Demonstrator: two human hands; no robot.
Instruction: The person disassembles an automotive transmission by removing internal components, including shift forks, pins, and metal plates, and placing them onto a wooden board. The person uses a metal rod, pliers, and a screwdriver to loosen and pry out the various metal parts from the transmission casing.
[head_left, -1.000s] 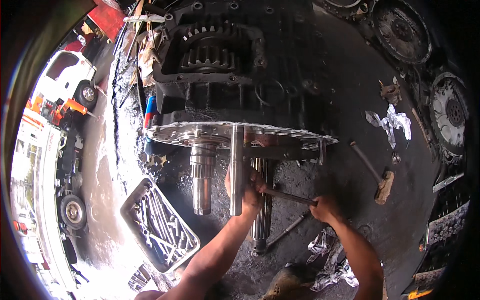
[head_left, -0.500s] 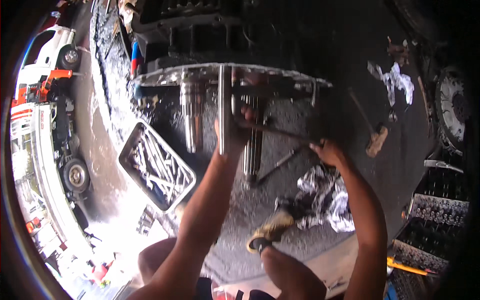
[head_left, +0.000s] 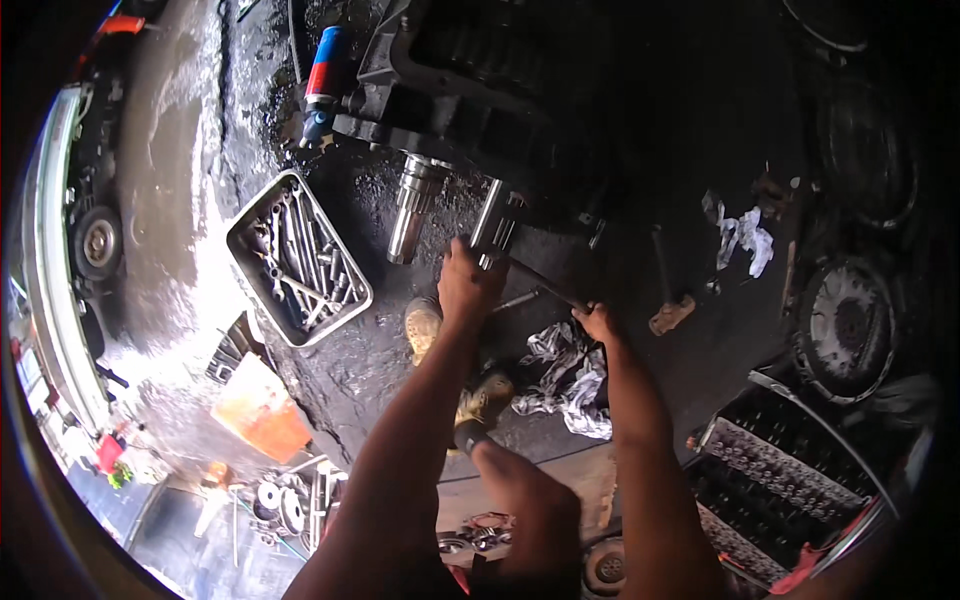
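Observation:
A dark, slim bar slants between my two hands. My left hand is closed around its upper-left end, right beside the tip of a smooth, shiny metal rod; the exact grip is partly hidden by my fingers. My right hand is closed on the bar's lower-right end. The rod projects toward me from a large dark metal housing. A ribbed shaft shows just behind the rod, and a stepped, splined shaft sticks out to its left.
Left of my arms lies a metal tray of wrenches and sockets. A blue-and-red can stands by the housing. Crumpled rags, a tan-headed, long-handled tool, a round metal disc and engine parts lie rightward.
My view has shifted, bringing more floor near me into sight. My left hand has come out from behind the rod to its near end. Both hands stay on the bar.

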